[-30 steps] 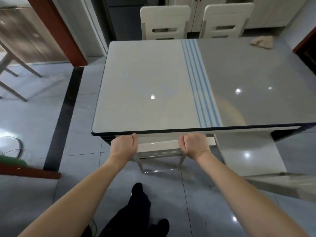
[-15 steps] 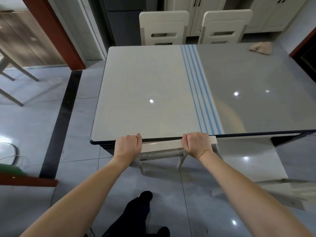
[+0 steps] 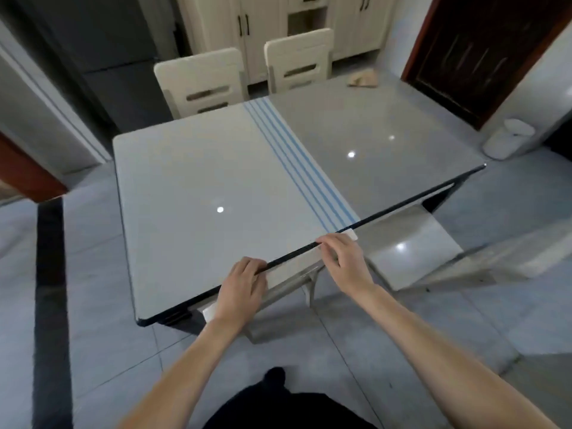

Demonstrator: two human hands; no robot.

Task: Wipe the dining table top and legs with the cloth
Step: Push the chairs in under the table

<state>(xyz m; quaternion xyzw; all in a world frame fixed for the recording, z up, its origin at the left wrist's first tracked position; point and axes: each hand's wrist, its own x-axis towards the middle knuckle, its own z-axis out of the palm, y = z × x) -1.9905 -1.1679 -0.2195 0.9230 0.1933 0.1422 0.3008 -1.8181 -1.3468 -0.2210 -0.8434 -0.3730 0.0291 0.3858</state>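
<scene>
Table (image 3: 201, 181) now slants in view; left hand (image 3: 243, 289), right hand (image 3: 343, 261) still grip chair (image 3: 291, 269)

No readable text, label, brand, number or sign anywhere in the head view. The only marking noted is a band of plain blue stripes (image 3: 297, 168) running across the glossy grey-and-white desk top (image 3: 185, 196). It is a pattern and carries no characters.
</scene>
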